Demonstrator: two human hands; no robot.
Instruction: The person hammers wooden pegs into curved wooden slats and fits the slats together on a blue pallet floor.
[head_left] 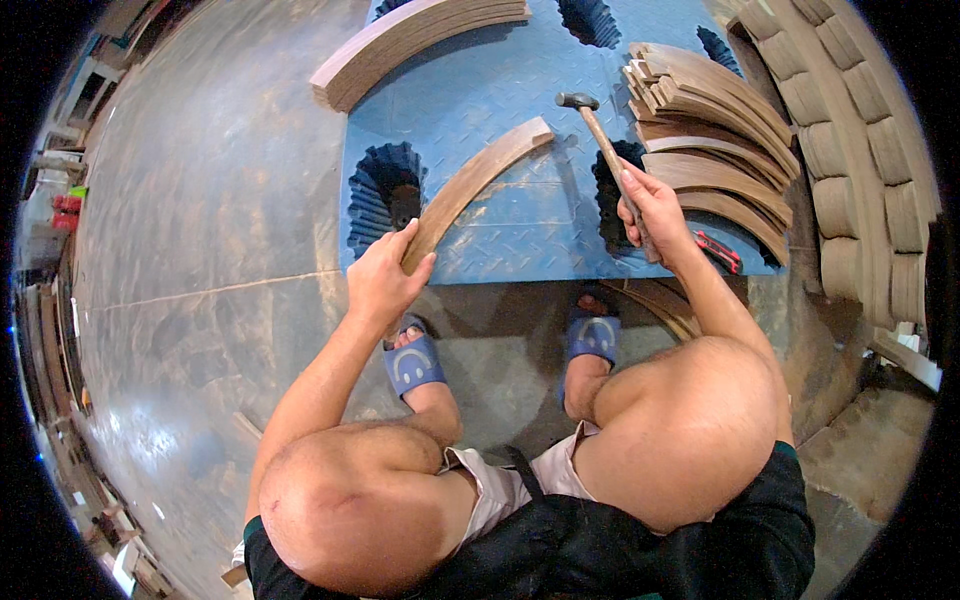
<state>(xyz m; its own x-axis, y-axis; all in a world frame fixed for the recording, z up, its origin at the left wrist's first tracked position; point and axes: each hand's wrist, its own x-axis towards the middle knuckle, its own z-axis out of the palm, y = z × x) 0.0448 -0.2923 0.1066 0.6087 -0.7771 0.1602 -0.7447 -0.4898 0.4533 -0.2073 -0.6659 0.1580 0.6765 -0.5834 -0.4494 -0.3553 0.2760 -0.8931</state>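
Observation:
My left hand (387,278) is closed around the near end of a curved wooden strip (480,183). The strip's far end reaches up and to the right over a blue metal platform (500,240). In my right hand (655,212) is a hammer (603,140), gripped by its wooden handle. Its dark head is raised to the right of the strip's far end, apart from it. Close to my right wrist, a red and black utility knife (718,252) lies on the platform.
Stacked curved wooden strips (715,130) lie at the platform's right, and a joined curved bundle (420,40) at its far left. Dark ribbed holes (385,195) open in the platform. Rows of bundled curved pieces (835,200) stand far right. My sandalled feet (413,362) are below the near edge.

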